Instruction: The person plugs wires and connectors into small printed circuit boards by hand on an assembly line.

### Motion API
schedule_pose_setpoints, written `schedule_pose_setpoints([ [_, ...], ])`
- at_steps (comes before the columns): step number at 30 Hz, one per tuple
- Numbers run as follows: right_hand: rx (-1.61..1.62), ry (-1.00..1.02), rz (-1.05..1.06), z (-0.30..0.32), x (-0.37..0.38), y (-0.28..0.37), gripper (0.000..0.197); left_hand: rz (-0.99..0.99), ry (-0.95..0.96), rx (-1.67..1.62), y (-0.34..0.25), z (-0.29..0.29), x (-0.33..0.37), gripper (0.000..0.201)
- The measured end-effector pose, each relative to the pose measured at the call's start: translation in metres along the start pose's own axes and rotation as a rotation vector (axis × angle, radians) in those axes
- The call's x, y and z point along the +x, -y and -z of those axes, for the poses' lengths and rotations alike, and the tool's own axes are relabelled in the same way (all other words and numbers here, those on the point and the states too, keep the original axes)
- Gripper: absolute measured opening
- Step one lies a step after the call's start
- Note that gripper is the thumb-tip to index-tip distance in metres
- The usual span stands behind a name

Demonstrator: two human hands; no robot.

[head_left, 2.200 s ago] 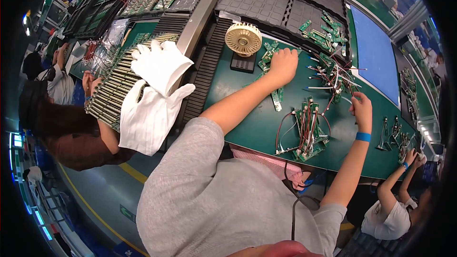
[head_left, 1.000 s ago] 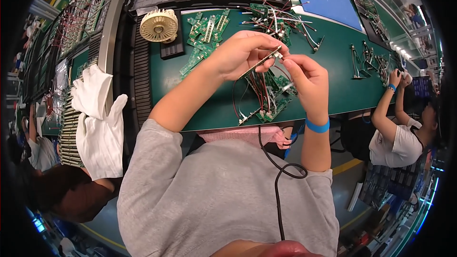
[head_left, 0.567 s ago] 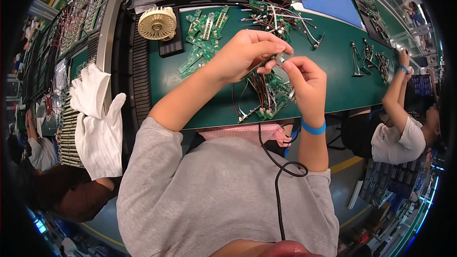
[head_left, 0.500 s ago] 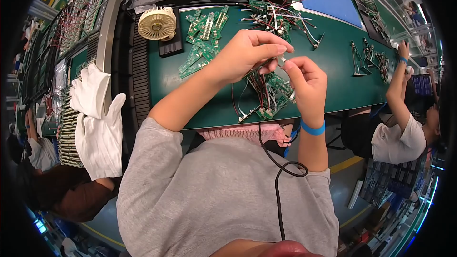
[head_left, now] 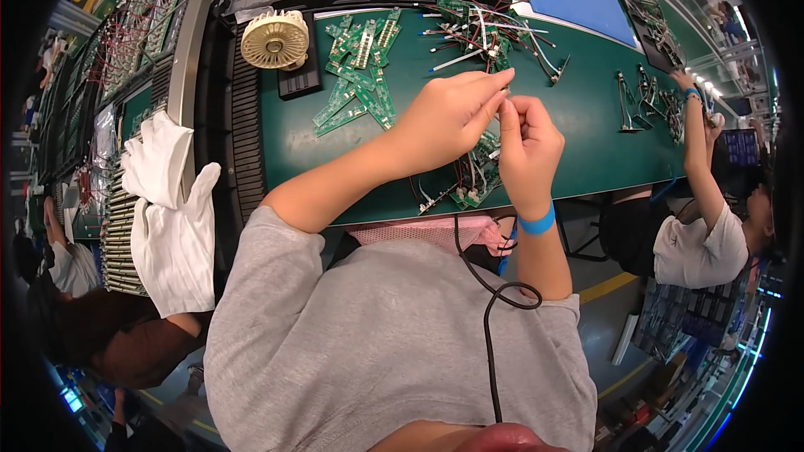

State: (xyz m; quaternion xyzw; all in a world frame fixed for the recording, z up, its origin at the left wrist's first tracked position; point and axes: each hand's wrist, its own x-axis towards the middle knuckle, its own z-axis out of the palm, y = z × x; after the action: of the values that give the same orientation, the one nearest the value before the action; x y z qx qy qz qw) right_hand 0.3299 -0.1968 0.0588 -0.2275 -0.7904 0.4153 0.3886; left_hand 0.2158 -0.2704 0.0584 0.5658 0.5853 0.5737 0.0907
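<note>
A round fan [head_left: 275,39] sits at the back left of the desk [head_left: 586,142]. Small circuit boards [head_left: 360,75] lie right of it. Wires [head_left: 486,33] lie farther right. Gloves [head_left: 172,209] hang left of the desk.

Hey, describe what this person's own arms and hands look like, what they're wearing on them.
Both hands are bare, no gloves: left hand, right hand. The forearms are uncovered; grey short sleeves end near the elbows. A bright blue wristband circles the right wrist. No rings or watch are visible.
</note>
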Motion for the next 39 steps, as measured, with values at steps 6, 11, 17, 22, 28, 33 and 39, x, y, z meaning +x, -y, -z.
schedule_pose_setpoints([
  [6, 0.104, 0.002, 0.025, 0.009, -0.003, -0.003, 0.012, 0.09, 0.072, -0.12, -0.001, -0.004, -0.001, 0.028],
  [11, 0.044, 0.155, -0.156, 0.021, 0.009, 0.003, 0.015, 0.215, 0.298, -0.026, -0.008, 0.013, 0.006, 0.04],
  [17, -0.05, 0.232, -0.173, 0.024, 0.002, 0.005, 0.015, -0.271, 0.122, 0.279, 0.015, 0.004, 0.006, 0.027],
  [22, -0.035, 0.294, -0.226, 0.03, 0.004, 0.007, 0.015, -0.38, 0.237, 0.484, 0.022, 0.013, 0.006, 0.029],
  [28, 0.41, 0.329, -0.411, 0.039, 0.01, 0.001, 0.016, -0.199, 0.109, 0.289, 0.016, 0.017, 0.011, 0.027],
  [33, 0.632, 0.152, -0.298, 0.037, 0.009, -0.03, 0.018, -0.134, 0.084, 0.22, 0.006, 0.025, 0.012, 0.026],
  [39, 0.201, 0.059, -0.059, 0.027, 0.009, -0.021, 0.022, -0.102, 0.032, 0.156, -0.003, 0.027, 0.011, 0.03],
])
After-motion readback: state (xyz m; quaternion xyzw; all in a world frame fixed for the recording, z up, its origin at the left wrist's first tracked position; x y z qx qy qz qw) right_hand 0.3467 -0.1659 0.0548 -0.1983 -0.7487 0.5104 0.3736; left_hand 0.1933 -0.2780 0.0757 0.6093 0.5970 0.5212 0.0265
